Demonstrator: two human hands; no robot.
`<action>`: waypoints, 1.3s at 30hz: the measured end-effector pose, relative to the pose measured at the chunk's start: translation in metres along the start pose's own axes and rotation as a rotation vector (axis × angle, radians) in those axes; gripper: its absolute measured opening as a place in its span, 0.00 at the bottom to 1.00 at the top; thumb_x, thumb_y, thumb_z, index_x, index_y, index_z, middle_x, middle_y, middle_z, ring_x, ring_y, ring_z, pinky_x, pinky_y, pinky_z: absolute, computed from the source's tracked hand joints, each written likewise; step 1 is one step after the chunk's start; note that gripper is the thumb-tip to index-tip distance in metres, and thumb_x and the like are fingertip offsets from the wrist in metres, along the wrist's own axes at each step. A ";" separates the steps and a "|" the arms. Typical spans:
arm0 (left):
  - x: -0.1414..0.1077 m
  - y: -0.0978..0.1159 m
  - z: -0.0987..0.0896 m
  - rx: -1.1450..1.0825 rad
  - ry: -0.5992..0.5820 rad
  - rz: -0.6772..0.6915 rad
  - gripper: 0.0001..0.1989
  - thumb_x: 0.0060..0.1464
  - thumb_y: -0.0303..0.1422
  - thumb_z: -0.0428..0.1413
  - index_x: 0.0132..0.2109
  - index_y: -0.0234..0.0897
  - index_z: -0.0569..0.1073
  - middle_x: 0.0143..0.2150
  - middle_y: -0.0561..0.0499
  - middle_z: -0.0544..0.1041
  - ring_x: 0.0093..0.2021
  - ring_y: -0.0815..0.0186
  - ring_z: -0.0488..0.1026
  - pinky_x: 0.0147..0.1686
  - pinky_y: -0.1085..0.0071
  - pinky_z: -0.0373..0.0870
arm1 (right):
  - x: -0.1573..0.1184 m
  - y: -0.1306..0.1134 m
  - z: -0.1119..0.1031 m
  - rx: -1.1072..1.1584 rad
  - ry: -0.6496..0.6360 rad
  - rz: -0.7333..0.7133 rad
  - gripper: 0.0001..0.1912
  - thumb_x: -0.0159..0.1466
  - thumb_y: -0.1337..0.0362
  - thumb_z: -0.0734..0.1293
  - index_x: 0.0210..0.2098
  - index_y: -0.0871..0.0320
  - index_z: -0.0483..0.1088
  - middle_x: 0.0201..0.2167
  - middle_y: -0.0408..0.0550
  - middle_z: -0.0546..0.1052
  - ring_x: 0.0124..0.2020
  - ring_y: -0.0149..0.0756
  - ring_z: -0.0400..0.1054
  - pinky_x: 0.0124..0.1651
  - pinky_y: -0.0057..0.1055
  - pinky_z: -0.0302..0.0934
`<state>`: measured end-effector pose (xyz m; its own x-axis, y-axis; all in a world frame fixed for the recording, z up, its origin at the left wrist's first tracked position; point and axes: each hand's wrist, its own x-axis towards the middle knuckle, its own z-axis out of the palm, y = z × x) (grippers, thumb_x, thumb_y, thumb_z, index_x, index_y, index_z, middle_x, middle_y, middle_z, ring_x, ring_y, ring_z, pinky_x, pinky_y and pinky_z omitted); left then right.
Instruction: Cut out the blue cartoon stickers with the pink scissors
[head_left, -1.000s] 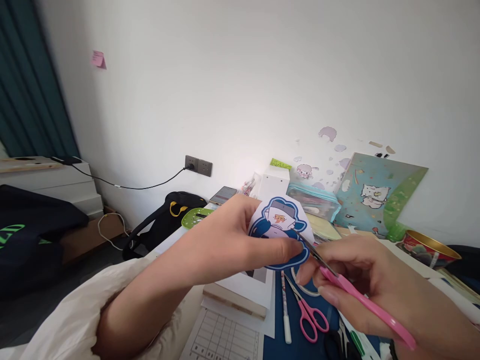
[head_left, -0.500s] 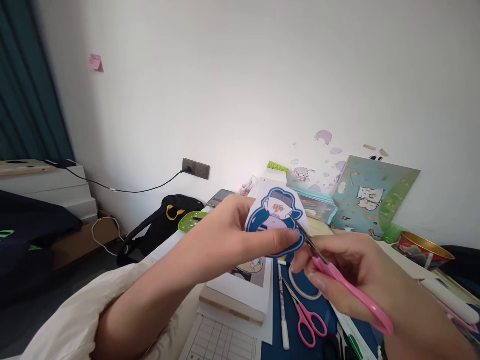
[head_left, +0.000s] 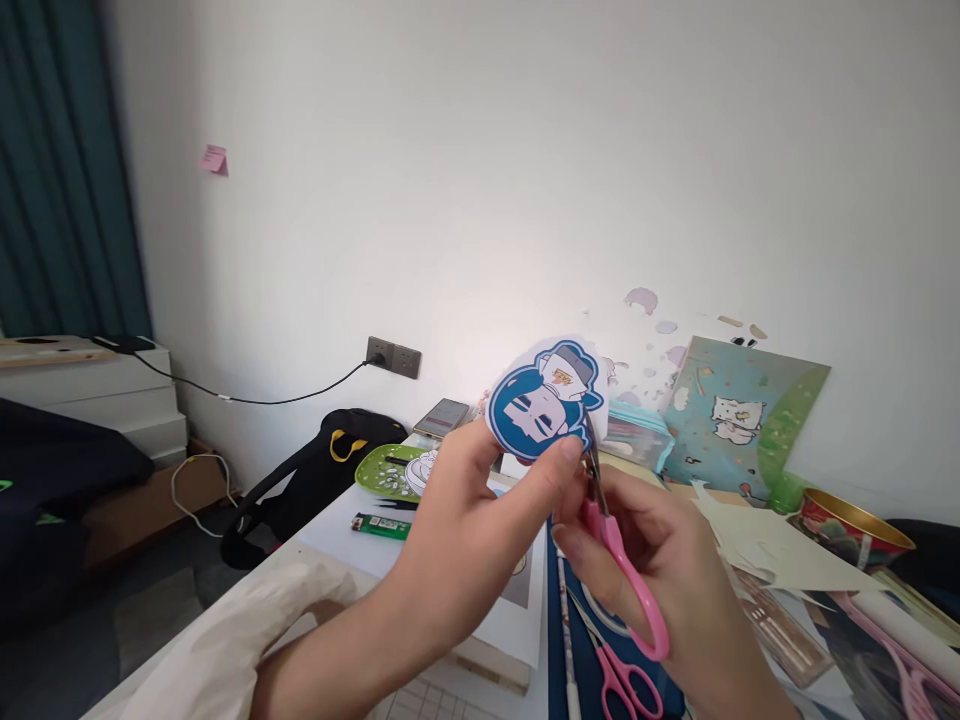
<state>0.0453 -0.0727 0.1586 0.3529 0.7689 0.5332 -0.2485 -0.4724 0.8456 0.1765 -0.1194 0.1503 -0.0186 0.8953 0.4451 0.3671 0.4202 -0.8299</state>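
My left hand [head_left: 480, 530] pinches a paper cutout [head_left: 536, 405] printed with a cartoon figure that has blue hair and a blue outline. White paper still borders its top and right side. In my right hand [head_left: 660, 570] is a pair of pink-handled scissors [head_left: 622, 570], fingers closed round the handles. The blades point up and lie against the cutout's lower right edge, partly hidden behind my left thumb. Below the hands, a second pair of pink scissors [head_left: 619, 670] rests on a blue mat [head_left: 592, 690], beside a slim patterned pen [head_left: 566, 630].
A green dish [head_left: 375, 470], a phone [head_left: 442, 417] and a green lighter [head_left: 379, 526] lie to the left. A red and gold tin [head_left: 855, 525], paper scraps [head_left: 757, 535] and a folder [head_left: 742, 420] are on the right. A black bag [head_left: 322, 480] stands beside the table.
The cutout has been turned and tilted to the left, showing more of the cartoon face. The scissors now stand more upright, and my right hand has shifted left. The camera view has moved slightly.
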 end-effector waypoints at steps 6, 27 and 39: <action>-0.002 0.002 0.003 -0.037 0.013 0.042 0.09 0.57 0.35 0.54 0.31 0.36 0.73 0.26 0.56 0.71 0.29 0.72 0.67 0.33 0.78 0.66 | 0.000 0.000 0.003 -0.042 0.006 -0.055 0.15 0.57 0.63 0.63 0.18 0.55 0.54 0.16 0.35 0.50 0.19 0.27 0.45 0.18 0.24 0.43; -0.003 0.012 -0.005 0.066 -0.133 0.065 0.09 0.58 0.30 0.52 0.28 0.36 0.69 0.26 0.57 0.67 0.28 0.74 0.62 0.28 0.80 0.62 | -0.007 0.012 0.000 -0.083 0.049 -0.145 0.13 0.59 0.65 0.60 0.19 0.56 0.57 0.18 0.36 0.51 0.19 0.27 0.44 0.19 0.25 0.42; -0.001 0.012 -0.006 0.053 -0.168 0.068 0.08 0.57 0.27 0.51 0.30 0.37 0.70 0.26 0.58 0.67 0.28 0.75 0.62 0.28 0.82 0.63 | -0.007 0.011 -0.002 -0.135 0.059 -0.197 0.07 0.57 0.69 0.60 0.23 0.57 0.66 0.16 0.35 0.55 0.18 0.27 0.46 0.19 0.24 0.43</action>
<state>0.0370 -0.0766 0.1686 0.4837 0.6540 0.5816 -0.2302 -0.5461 0.8055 0.1826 -0.1215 0.1383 -0.0495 0.7861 0.6161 0.4831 0.5587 -0.6741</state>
